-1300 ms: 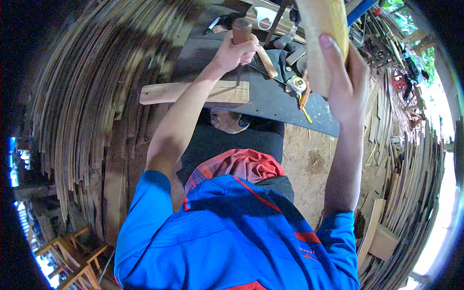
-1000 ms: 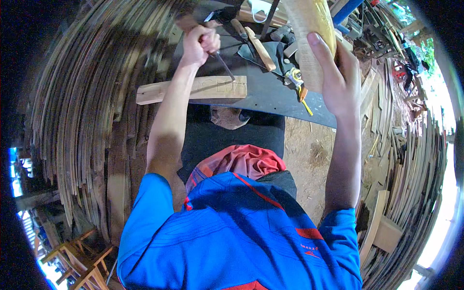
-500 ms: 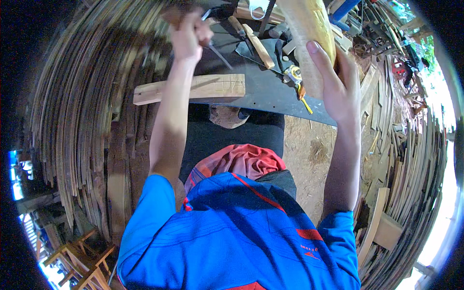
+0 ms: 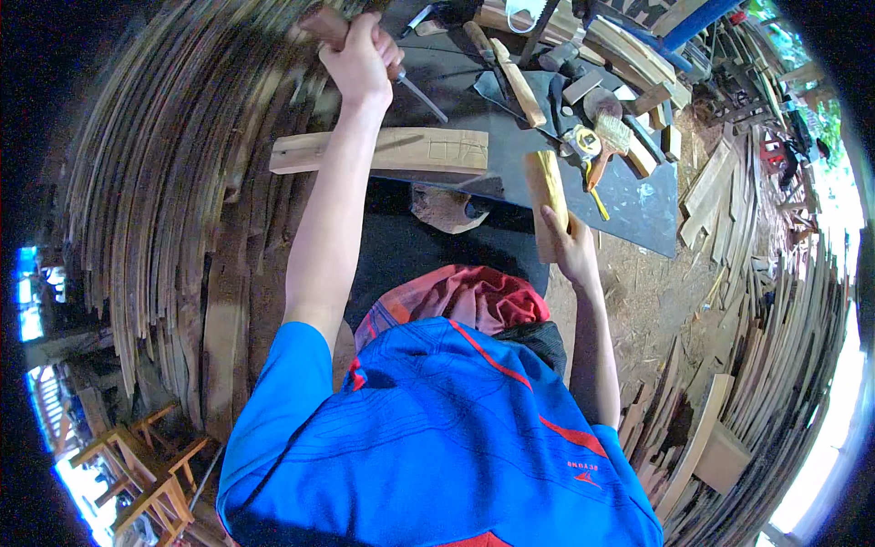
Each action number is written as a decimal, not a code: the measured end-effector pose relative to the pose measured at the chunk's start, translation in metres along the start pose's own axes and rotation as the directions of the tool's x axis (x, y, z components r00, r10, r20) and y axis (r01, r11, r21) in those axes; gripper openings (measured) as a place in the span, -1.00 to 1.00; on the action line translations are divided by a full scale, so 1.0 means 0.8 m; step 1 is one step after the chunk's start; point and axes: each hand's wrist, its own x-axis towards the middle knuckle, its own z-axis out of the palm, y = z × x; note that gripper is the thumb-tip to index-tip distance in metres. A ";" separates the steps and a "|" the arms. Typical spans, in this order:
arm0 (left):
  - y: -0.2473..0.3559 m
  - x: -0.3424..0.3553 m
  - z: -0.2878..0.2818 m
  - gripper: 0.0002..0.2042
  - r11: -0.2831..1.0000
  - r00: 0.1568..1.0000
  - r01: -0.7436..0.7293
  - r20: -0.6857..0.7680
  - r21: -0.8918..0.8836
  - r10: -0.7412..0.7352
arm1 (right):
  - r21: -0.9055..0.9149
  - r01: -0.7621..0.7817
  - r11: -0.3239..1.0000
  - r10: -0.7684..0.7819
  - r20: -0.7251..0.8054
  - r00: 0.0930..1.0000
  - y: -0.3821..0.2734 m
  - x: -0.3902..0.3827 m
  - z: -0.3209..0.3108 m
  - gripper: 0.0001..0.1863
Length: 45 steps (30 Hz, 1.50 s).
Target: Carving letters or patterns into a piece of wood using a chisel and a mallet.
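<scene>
Pale wood block (image 4: 442, 150) lies on the dark surface (image 4: 649, 205); left hand (image 4: 360, 66) beyond the block's left half, fingers closed round a brown-handled chisel (image 4: 422, 99), tip near the block's far edge. Right hand (image 4: 576, 248), right of the block and nearer the body, wraps a thick wooden club (image 4: 545, 185). Tape measure (image 4: 581, 142) off the block's right end.

Block (image 4: 437, 149) left of tape measure (image 4: 581, 143)

The wooden block (image 4: 437, 151) is partly hidden by the left forearm (image 4: 333, 223), the chisel handle (image 4: 324, 25) by the left fingers (image 4: 389, 51); a white handle (image 4: 525, 14) is cut off above.
</scene>
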 end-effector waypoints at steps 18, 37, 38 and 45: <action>-0.020 -0.014 -0.012 -0.80 0.959 0.944 -0.050 0.327 0.278 -0.045 | -0.102 0.014 0.995 -0.012 0.017 1.000 0.025 0.012 0.005 -0.36; -0.034 -0.036 0.022 -0.81 0.768 0.949 -0.302 0.259 0.564 0.182 | -0.152 0.021 0.988 -0.018 0.026 1.000 0.026 0.043 0.008 -0.28; -0.035 -0.036 0.022 -0.81 0.765 0.945 -0.314 0.262 0.563 0.196 | -0.170 0.011 0.985 -0.006 0.033 0.999 0.028 0.044 0.007 -0.28; -0.045 -0.038 0.009 -0.78 0.772 0.916 -0.396 0.272 0.497 0.295 | -0.101 0.015 0.995 -0.009 0.054 0.998 0.024 0.041 0.009 -0.26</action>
